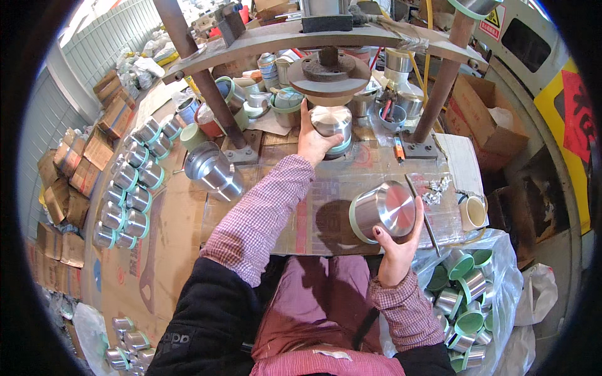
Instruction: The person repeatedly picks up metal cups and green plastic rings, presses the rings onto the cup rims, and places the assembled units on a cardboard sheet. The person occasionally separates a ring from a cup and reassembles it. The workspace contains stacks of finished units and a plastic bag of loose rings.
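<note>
My left hand reaches forward to the press and grips a shiny steel cup that stands upside down with a pale green rim at its base. Thumb and fingers go round its side, right below the round press plate. Nearer to me, my right hand holds a second steel cup tilted above the front of the bench, its pale green rim toward the left. Part of that grip is hidden behind the cup. To the left stands a larger steel container.
Rows of similar cups stand on cardboard at the left. A plastic-lined bin of loose cups is at the lower right. Press posts rise either side of the work spot. A metal rod and an orange-and-black tool lie on the bench.
</note>
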`<state>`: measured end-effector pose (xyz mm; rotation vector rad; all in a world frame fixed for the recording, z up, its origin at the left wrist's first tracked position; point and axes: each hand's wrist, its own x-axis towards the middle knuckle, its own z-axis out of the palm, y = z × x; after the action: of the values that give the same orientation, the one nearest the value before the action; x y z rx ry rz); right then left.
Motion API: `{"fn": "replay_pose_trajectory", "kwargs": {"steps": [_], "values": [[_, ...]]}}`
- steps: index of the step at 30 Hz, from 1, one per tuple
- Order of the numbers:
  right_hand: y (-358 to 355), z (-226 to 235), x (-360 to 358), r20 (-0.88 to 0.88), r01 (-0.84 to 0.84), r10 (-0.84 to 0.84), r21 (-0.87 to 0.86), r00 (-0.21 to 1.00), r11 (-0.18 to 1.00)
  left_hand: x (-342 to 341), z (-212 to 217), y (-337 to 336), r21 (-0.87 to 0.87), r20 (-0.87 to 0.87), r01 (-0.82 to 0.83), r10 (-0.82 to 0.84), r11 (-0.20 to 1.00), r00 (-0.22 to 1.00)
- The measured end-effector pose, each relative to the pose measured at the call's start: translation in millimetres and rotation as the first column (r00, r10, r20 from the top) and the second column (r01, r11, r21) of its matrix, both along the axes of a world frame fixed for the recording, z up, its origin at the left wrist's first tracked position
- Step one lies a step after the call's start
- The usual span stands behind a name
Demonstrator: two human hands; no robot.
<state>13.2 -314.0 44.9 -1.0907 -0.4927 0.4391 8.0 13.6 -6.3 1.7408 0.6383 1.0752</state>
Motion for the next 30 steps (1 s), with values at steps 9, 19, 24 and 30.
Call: {"fn": "replay_pose_trajectory", "kwargs": {"steps": [9, 19, 24, 30], "values": [[-4, -5, 0, 0.097, -0.113, 0.121, -0.085, 0.988, 0.99, -103, 29, -121, 0.624, -0.15, 0.195, -0.13, 0.757, 0.98], [-17, -3, -21, 0.065, -0.409, 0.413, -0.069, 0.908, 0.91, -150, 10, -215, 0.519, -0.064, 0.165, -0.154, 0.839, 0.986], [-27, -9, -12, -0.153, -0.468, 0.482, 0.116, 0.863, 0.876, -163, -2, -216, 0.423, -0.012, 0.153, -0.163, 0.893, 0.987], [-33, -9, -19, 0.1, -0.439, 0.461, -0.183, 0.882, 0.88, -166, 0, -237, 0.445, -0.09, 0.18, -0.156, 0.877, 0.984]]}}
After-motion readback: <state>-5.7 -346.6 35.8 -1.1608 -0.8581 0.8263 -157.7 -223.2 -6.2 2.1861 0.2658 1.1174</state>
